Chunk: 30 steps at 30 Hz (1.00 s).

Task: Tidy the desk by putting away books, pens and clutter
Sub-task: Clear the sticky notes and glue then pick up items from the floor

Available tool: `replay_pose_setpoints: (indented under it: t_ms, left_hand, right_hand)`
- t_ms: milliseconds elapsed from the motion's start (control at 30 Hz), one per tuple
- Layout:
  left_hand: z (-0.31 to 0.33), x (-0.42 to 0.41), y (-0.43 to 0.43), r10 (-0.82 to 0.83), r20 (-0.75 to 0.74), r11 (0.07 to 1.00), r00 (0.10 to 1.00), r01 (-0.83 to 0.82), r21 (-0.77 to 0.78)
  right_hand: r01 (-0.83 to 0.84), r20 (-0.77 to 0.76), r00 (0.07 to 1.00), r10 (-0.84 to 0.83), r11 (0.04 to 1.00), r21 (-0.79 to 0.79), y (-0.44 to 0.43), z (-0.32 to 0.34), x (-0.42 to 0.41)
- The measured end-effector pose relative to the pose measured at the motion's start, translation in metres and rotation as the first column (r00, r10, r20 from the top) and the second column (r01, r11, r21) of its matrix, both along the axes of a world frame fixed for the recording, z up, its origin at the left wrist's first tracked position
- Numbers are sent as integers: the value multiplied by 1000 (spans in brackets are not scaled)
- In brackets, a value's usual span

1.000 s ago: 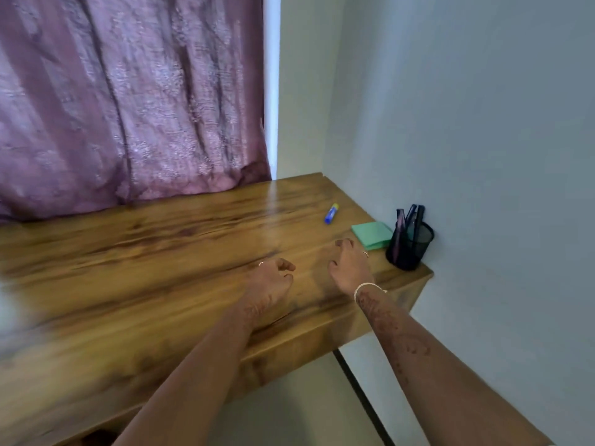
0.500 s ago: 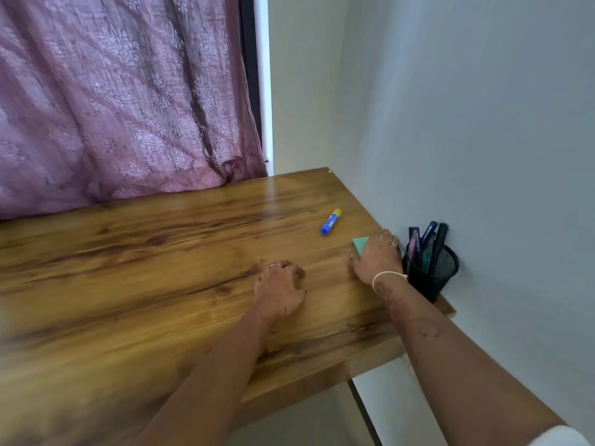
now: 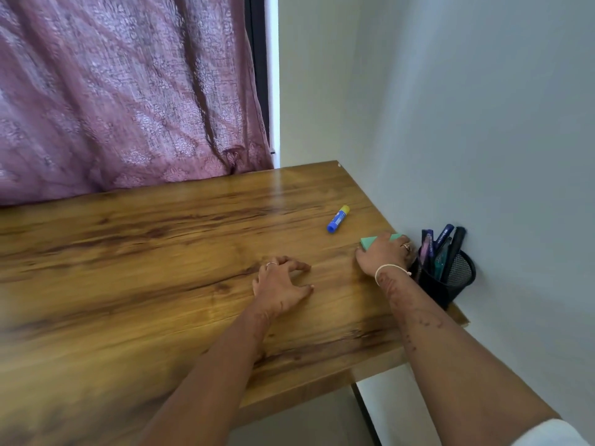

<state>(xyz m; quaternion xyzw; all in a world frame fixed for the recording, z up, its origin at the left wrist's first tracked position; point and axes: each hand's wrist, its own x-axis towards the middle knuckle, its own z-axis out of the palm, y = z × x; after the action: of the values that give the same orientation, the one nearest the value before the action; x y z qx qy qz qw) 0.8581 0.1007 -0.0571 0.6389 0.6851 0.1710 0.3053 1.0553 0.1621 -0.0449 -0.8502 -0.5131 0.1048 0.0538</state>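
Observation:
A green pad of sticky notes [image 3: 368, 241] lies near the desk's right edge, mostly covered by my right hand [image 3: 383, 255], whose fingers curl over and around it. A blue glue stick with a yellow cap [image 3: 337, 219] lies on the wood just beyond, untouched. A black mesh pen holder [image 3: 457, 278] with several pens stands against the wall right of that hand. My left hand [image 3: 280, 283] rests on the wooden desk [image 3: 145, 268] with fingers spread, holding nothing.
A mauve curtain [image 3: 122, 91] hangs behind the desk's far edge. A pale wall [image 3: 483, 140] runs along the right side, close to the pen holder. The desk's near edge ends above a light floor.
My right hand moved right from the bare wood onto the green pad and now covers most of it. My left hand stayed in place. The view shifted slightly.

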Motion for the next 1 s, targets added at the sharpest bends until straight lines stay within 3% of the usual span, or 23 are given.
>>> replay_pose_setpoints:
  t_ms: [233, 367, 433, 500, 600, 800, 900, 1000]
  left_hand:
    - [-4, -1, 0, -8, 22, 1000, 1000, 9, -10]
    - [-3, -2, 1, -6, 55, 999, 998, 8, -41]
    - [-3, -4, 2, 27, 192, 998, 981, -16, -60]
    - [2, -8, -2, 95, 431, 994, 897, -60, -95]
    - [17, -14, -16, 235, 660, 971, 714, -137, -198]
    - [27, -57, -64, 365, 880, 929, 305, -181, -323]
    - [33, -95, -95, 359, 905, 927, 227, -200, -317]
    - [37, -135, -129, 374, 898, 912, 233, -271, -309]
  right_hand:
    - [47, -152, 987, -42, 998, 29, 4, 12, 4]
    - [-17, -72, 997, 23, 995, 96, -9, 16, -7]
    - [-46, -60, 997, 54, 991, 124, -18, 18, -18]
    - [-72, -126, 988, 92, 986, 152, -27, 22, -33]
    - [-115, -257, 952, 169, 971, 211, -43, 33, -64]
    - [-186, -440, 857, 269, 957, 222, -82, 53, -140]
    - [-198, -509, 814, 281, 957, 212, -109, 58, -182]
    - [-192, -585, 754, 299, 952, 240, -138, 55, -222]
